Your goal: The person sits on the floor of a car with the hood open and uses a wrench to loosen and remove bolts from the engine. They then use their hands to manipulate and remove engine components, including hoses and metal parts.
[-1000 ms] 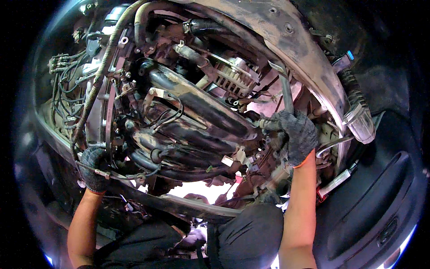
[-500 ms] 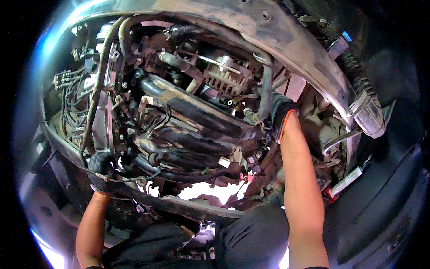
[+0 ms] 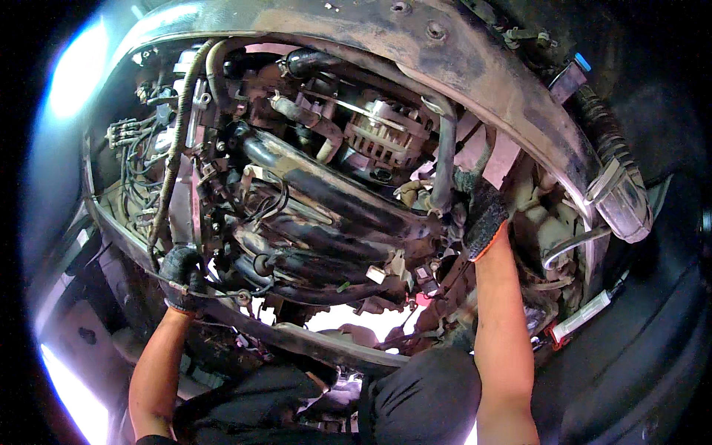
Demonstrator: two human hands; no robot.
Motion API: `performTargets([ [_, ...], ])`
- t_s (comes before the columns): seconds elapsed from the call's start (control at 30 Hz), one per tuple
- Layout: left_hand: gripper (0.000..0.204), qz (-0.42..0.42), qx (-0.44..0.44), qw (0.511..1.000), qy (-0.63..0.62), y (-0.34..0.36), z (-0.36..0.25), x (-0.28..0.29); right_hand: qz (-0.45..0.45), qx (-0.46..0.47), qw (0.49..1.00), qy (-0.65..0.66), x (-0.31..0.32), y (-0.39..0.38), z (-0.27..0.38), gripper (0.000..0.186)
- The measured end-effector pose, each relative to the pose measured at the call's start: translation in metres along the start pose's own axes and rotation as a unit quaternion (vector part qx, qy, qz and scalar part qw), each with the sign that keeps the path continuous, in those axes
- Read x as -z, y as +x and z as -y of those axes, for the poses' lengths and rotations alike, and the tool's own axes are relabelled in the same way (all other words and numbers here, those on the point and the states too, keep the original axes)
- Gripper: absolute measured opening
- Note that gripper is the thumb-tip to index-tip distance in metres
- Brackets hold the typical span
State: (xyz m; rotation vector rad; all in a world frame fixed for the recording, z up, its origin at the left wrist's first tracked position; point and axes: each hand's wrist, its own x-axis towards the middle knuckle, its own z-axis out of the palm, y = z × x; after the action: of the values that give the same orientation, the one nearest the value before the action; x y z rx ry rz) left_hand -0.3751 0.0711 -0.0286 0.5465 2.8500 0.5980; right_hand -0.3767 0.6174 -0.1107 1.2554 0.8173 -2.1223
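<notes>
My left hand [image 3: 180, 278], in a dark glove, is curled at the lower end of the long metal engine cover [image 3: 196, 208], beside a thin cable [image 3: 215, 294]; what its fingers grip is hidden. My right hand [image 3: 482, 222], gloved with an orange cuff, reaches in beside a grey hose [image 3: 445, 178]; its fingers are hidden among the fittings. Black curved intake tubes [image 3: 319, 178] lie between my hands, with the finned alternator [image 3: 382, 137] above them.
A dirty body panel [image 3: 467, 63] arches over the engine bay. A silver cylindrical part [image 3: 619, 208] hangs at the right, above a white tube [image 3: 582, 315]. My legs [image 3: 415, 393] are below the bay's lower rail [image 3: 319, 341], and wiring [image 3: 141, 170] runs along the left.
My right hand went upward behind the grey hose, then came slightly down, staying deeper among the fittings than at first. My left hand stays at the cover's end. The view has shifted.
</notes>
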Motion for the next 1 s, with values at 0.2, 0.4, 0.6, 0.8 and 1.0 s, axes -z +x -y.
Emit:
performTargets([
  [0.2,0.029,0.015,0.012,0.999,0.028,0.003,-0.01,0.002,-0.1,0.026,0.986,-0.129,-0.029,-0.001,0.002,0.021],
  [0.4,0.019,0.034,0.067,0.995,0.063,0.001,-0.008,-0.003,-0.075,0.027,0.994,-0.072,0.007,-0.014,-0.011,0.027],
  [0.6,0.017,-0.049,0.008,0.994,0.1,0.001,-0.019,0.002,-0.031,0.24,0.927,-0.285,-0.036,-0.065,-0.021,0.029],
  [0.8,0.011,0.029,0.066,0.991,0.112,0.009,-0.02,0.001,-0.157,0.358,0.907,-0.158,-0.035,-0.003,0.007,0.045],
  [1.0,0.007,-0.003,0.031,0.996,0.08,0.004,-0.017,0.007,-0.045,0.276,0.959,-0.048,-0.101,-0.106,0.026,0.017],
])
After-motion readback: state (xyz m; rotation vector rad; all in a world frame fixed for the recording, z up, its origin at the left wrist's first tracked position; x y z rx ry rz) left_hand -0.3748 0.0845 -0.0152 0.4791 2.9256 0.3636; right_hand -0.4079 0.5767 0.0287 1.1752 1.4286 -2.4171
